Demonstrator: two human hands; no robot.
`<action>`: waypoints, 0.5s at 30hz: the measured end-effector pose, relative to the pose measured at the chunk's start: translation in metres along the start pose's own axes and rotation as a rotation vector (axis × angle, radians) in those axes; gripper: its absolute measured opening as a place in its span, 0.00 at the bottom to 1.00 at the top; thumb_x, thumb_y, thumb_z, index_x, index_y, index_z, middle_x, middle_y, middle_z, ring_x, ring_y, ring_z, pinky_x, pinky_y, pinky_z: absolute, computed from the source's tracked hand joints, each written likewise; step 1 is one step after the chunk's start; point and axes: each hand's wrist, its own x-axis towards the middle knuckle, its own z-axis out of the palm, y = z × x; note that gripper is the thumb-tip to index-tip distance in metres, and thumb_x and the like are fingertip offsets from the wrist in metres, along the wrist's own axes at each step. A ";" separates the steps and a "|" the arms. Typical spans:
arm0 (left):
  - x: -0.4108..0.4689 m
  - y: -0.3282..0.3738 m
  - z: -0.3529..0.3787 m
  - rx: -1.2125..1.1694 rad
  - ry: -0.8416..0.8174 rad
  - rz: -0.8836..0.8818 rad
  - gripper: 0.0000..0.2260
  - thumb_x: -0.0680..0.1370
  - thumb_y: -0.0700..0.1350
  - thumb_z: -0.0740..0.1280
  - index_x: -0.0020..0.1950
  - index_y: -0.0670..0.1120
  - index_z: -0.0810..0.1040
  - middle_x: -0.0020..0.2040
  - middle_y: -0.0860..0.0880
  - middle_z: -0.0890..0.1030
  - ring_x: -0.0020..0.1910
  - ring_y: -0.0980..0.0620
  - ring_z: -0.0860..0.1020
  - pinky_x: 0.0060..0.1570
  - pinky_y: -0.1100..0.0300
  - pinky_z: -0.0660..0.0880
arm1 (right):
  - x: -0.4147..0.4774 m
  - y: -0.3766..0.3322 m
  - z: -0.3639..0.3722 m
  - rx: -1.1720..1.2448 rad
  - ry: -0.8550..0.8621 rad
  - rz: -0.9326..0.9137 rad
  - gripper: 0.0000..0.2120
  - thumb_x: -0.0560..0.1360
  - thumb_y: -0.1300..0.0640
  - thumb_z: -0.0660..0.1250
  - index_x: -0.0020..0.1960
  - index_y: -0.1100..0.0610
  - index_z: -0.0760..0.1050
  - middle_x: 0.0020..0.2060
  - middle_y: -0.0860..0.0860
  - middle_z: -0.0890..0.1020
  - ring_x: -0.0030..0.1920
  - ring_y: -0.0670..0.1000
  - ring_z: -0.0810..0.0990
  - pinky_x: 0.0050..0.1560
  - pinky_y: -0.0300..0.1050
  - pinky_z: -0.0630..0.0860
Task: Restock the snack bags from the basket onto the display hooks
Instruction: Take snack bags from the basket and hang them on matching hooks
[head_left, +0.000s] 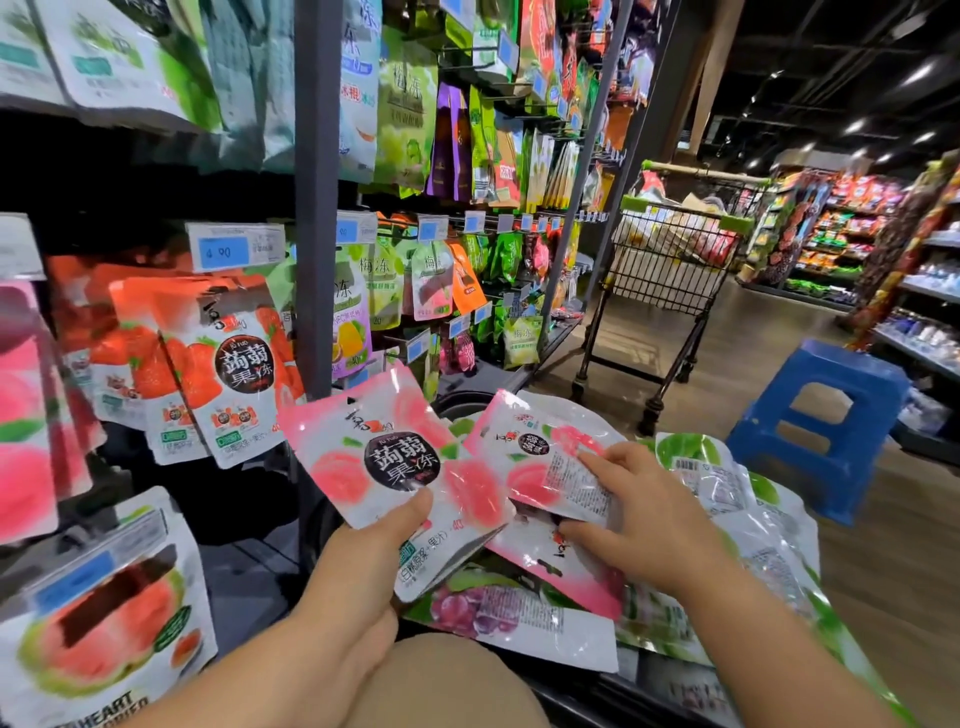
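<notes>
Still gathering stock, the left hand (363, 561) grips one peach bag (384, 457) over the basket (582, 693) while the right hand (644, 519) pinches a second peach bag (540, 457) from the pile (next, probably, threading both onto the display hooks (470, 66)).

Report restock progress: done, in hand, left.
Done: strawberry bags hang on their hook. In hand: the left hand holds a peach bag, and the right hand pinches a second peach bag from the pile. Left: neither is hung yet, and a grape bag and green bags lie below.
</notes>
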 end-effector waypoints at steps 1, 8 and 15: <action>0.000 0.002 -0.001 -0.003 -0.005 -0.009 0.13 0.73 0.43 0.72 0.56 0.41 0.82 0.49 0.42 0.86 0.52 0.40 0.83 0.58 0.44 0.77 | -0.002 -0.003 0.000 -0.001 0.020 0.010 0.40 0.72 0.31 0.64 0.79 0.45 0.58 0.67 0.44 0.64 0.64 0.47 0.69 0.62 0.41 0.69; 0.002 0.015 -0.009 0.008 -0.010 0.027 0.15 0.72 0.43 0.72 0.58 0.43 0.82 0.50 0.42 0.86 0.49 0.42 0.84 0.46 0.51 0.79 | -0.006 -0.024 -0.009 -0.129 0.144 -0.005 0.25 0.81 0.43 0.57 0.77 0.41 0.57 0.62 0.43 0.77 0.59 0.50 0.76 0.52 0.45 0.74; 0.005 0.028 -0.026 0.017 0.034 0.044 0.12 0.75 0.39 0.71 0.57 0.39 0.81 0.48 0.40 0.86 0.46 0.41 0.84 0.45 0.51 0.81 | -0.002 -0.027 -0.014 0.177 0.318 0.126 0.17 0.83 0.51 0.59 0.70 0.46 0.73 0.51 0.49 0.84 0.49 0.55 0.79 0.44 0.48 0.74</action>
